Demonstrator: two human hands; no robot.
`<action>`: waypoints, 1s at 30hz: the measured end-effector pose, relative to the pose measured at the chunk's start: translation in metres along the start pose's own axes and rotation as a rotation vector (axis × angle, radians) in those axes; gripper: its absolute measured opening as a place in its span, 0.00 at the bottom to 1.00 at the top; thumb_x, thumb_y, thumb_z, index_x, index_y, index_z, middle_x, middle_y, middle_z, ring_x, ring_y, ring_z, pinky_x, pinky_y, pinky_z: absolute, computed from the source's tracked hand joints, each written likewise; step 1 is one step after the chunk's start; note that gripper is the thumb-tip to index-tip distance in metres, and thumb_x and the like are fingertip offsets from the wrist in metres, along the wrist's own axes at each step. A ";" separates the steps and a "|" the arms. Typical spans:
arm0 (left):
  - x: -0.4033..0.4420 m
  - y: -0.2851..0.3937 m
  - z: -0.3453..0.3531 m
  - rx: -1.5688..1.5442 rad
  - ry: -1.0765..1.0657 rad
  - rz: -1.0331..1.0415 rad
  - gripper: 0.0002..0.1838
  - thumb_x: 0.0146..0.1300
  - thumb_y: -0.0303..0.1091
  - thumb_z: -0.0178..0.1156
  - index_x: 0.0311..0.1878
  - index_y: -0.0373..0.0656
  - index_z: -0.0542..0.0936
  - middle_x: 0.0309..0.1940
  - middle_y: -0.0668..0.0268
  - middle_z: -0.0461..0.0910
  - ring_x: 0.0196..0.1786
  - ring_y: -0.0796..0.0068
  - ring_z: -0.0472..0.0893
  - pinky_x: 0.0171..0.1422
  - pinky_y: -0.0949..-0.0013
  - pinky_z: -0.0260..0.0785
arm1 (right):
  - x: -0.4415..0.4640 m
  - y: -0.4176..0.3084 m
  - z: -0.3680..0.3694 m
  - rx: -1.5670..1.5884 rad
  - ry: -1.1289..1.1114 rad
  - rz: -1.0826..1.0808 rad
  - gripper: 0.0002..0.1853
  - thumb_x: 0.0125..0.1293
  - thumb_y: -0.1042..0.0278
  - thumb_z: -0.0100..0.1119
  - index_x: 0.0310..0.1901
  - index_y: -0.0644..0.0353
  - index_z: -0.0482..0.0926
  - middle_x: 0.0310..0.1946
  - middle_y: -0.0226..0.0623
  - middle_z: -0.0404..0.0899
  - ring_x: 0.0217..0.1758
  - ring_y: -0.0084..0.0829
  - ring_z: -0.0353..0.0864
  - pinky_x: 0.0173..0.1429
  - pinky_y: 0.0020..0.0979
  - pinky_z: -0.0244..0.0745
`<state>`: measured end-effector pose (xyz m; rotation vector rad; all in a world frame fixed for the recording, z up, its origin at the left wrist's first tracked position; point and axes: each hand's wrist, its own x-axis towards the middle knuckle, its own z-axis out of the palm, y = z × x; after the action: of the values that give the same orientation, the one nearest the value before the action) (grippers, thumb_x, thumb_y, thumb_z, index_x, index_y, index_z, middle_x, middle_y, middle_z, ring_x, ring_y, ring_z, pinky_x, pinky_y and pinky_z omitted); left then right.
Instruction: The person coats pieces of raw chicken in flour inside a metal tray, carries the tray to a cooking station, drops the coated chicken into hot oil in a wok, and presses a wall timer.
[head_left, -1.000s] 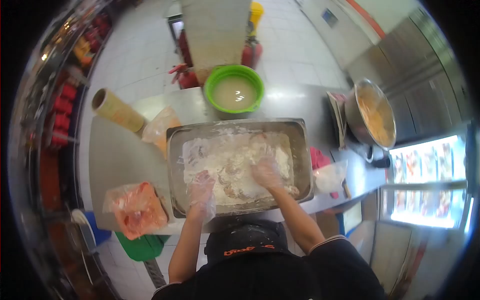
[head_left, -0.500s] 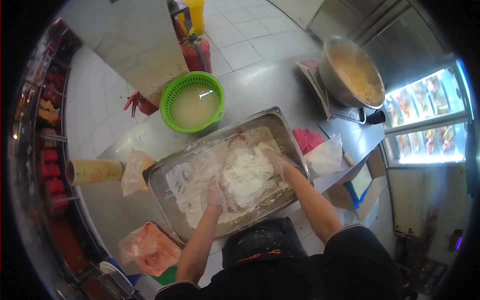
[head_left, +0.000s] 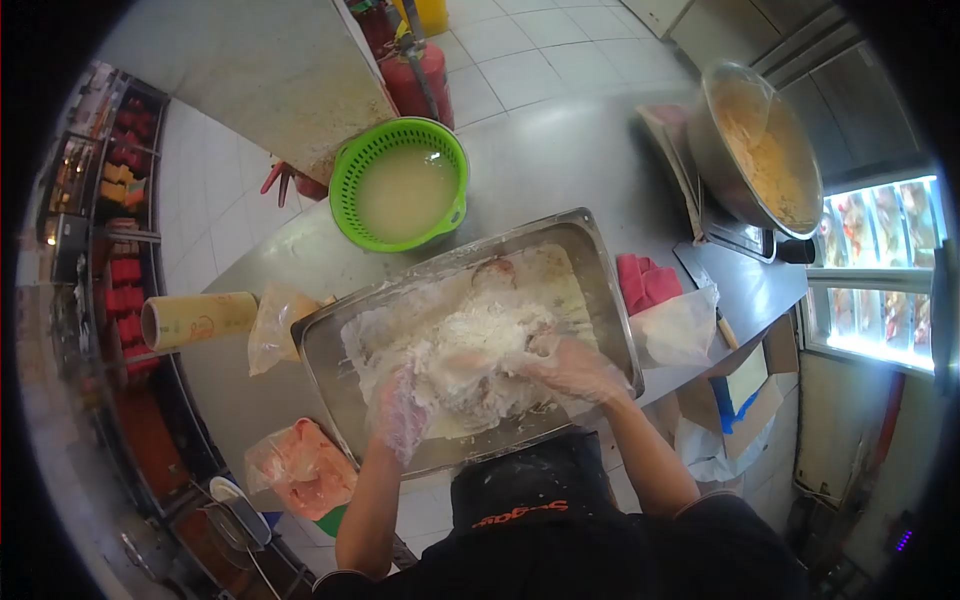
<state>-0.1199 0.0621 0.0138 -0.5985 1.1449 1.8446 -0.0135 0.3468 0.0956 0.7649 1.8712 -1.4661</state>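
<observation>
A deep metal tray [head_left: 320, 385] holds white flour [head_left: 375, 340] and a heap of flour-coated pieces [head_left: 480, 350], whose kind I cannot make out under the coating. My left hand [head_left: 403, 400], in a clear plastic glove, grips the heap's left side. From the right, my gloved right hand [head_left: 575, 368] has its fingers curled into the same heap, blurred by motion. Flour hides the fingertips of both hands. Behind the tray stands a green colander [head_left: 345, 190] with cloudy liquid [head_left: 405, 195] inside.
A large steel bowl [head_left: 715, 150] of yellowish crumbs stands at the back right. Right of the tray lie a red cloth [head_left: 645, 284], a plastic bag [head_left: 675, 328] and a knife [head_left: 700, 275]. On the left are a film roll [head_left: 205, 320] and a bag of pink meat [head_left: 305, 465].
Both hands have moved inward and toward me in the flour, and the heap between them is turned and broken up. The view has shifted slightly.
</observation>
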 end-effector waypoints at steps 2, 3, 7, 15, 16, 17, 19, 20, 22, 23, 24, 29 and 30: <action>0.013 -0.003 -0.022 -0.053 -0.037 0.046 0.18 0.70 0.44 0.54 0.56 0.43 0.77 0.49 0.62 0.83 0.46 0.63 0.83 0.53 0.60 0.75 | 0.010 -0.005 -0.010 -0.199 0.045 0.160 0.35 0.63 0.41 0.60 0.61 0.63 0.74 0.57 0.60 0.76 0.60 0.51 0.77 0.62 0.43 0.71; 0.027 0.005 -0.017 0.457 0.105 0.146 0.21 0.69 0.46 0.55 0.59 0.42 0.76 0.54 0.59 0.81 0.53 0.61 0.81 0.59 0.60 0.72 | 0.033 0.016 -0.010 -0.217 0.272 0.140 0.35 0.63 0.39 0.58 0.58 0.64 0.77 0.58 0.59 0.76 0.60 0.52 0.78 0.63 0.44 0.71; 0.087 -0.004 -0.036 1.113 0.410 0.237 0.26 0.71 0.49 0.54 0.64 0.41 0.73 0.61 0.57 0.76 0.62 0.61 0.76 0.68 0.60 0.66 | 0.120 0.058 -0.009 -0.183 0.770 0.134 0.36 0.65 0.35 0.55 0.56 0.65 0.80 0.60 0.56 0.77 0.62 0.51 0.77 0.66 0.43 0.69; 0.136 -0.034 -0.010 0.258 0.112 0.119 0.30 0.75 0.51 0.45 0.73 0.41 0.64 0.71 0.60 0.66 0.71 0.65 0.66 0.76 0.62 0.54 | 0.182 0.006 -0.006 0.116 0.021 -0.016 0.40 0.65 0.36 0.57 0.71 0.54 0.69 0.70 0.44 0.69 0.73 0.40 0.66 0.75 0.39 0.58; 0.135 -0.029 0.002 0.213 0.072 0.097 0.31 0.76 0.51 0.44 0.74 0.41 0.63 0.72 0.61 0.65 0.73 0.66 0.65 0.77 0.62 0.53 | 0.196 0.002 0.004 0.249 -0.055 0.131 0.39 0.65 0.37 0.58 0.72 0.53 0.69 0.71 0.42 0.69 0.73 0.39 0.65 0.76 0.40 0.57; 0.132 -0.023 0.011 0.205 0.045 0.088 0.32 0.76 0.51 0.43 0.75 0.41 0.62 0.73 0.61 0.64 0.74 0.66 0.63 0.78 0.62 0.51 | 0.214 0.001 0.015 0.269 -0.064 0.124 0.39 0.65 0.37 0.58 0.72 0.53 0.69 0.71 0.42 0.69 0.73 0.39 0.65 0.76 0.40 0.57; 0.123 -0.010 0.017 0.215 0.023 0.091 0.33 0.77 0.52 0.41 0.77 0.41 0.60 0.75 0.62 0.61 0.76 0.67 0.61 0.80 0.62 0.48 | 0.244 0.001 0.028 0.245 -0.489 0.037 0.41 0.64 0.35 0.58 0.73 0.51 0.67 0.71 0.44 0.67 0.74 0.36 0.64 0.76 0.39 0.58; 0.112 -0.007 0.009 0.207 0.007 0.109 0.32 0.77 0.51 0.41 0.77 0.42 0.60 0.75 0.62 0.61 0.75 0.67 0.61 0.80 0.61 0.49 | 0.240 -0.003 0.030 0.257 -0.490 0.026 0.41 0.64 0.35 0.58 0.73 0.51 0.67 0.71 0.44 0.67 0.74 0.36 0.64 0.76 0.39 0.58; 0.088 -0.007 -0.008 0.157 -0.038 0.159 0.30 0.77 0.49 0.43 0.76 0.45 0.62 0.74 0.62 0.63 0.74 0.64 0.64 0.79 0.58 0.53 | 0.206 -0.021 0.023 -0.094 -0.454 -0.153 0.40 0.63 0.38 0.60 0.72 0.53 0.68 0.69 0.47 0.69 0.73 0.39 0.66 0.75 0.40 0.59; 0.069 -0.005 -0.007 0.148 -0.032 0.157 0.30 0.77 0.49 0.43 0.76 0.45 0.62 0.74 0.62 0.63 0.74 0.64 0.64 0.79 0.58 0.53 | 0.182 -0.028 0.022 -0.277 -0.441 -0.230 0.40 0.62 0.39 0.61 0.71 0.54 0.69 0.68 0.48 0.70 0.73 0.40 0.66 0.75 0.40 0.60; 0.045 -0.002 -0.001 0.248 0.098 0.061 0.29 0.75 0.52 0.47 0.71 0.43 0.67 0.65 0.64 0.72 0.64 0.65 0.71 0.68 0.58 0.62 | 0.158 -0.030 0.021 -0.461 -0.428 -0.303 0.39 0.62 0.41 0.62 0.70 0.54 0.69 0.67 0.50 0.71 0.72 0.41 0.67 0.75 0.41 0.60; -0.018 -0.041 -0.062 0.963 0.275 0.117 0.31 0.70 0.56 0.55 0.65 0.41 0.73 0.52 0.66 0.82 0.51 0.65 0.80 0.54 0.59 0.71 | 0.038 0.030 0.041 -0.710 0.005 -0.802 0.36 0.56 0.47 0.68 0.63 0.59 0.74 0.54 0.52 0.79 0.62 0.51 0.76 0.67 0.46 0.69; -0.023 -0.050 -0.077 1.176 0.292 0.180 0.31 0.69 0.56 0.56 0.65 0.41 0.74 0.51 0.66 0.83 0.50 0.64 0.80 0.54 0.59 0.71 | 0.024 0.037 0.037 -0.769 0.183 -0.946 0.36 0.54 0.50 0.69 0.63 0.59 0.74 0.53 0.54 0.80 0.60 0.52 0.77 0.66 0.46 0.70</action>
<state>-0.0684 -0.0052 -0.0279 -0.0551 2.2246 0.9162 0.0049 0.3200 0.0478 -0.4397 2.8439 -0.9520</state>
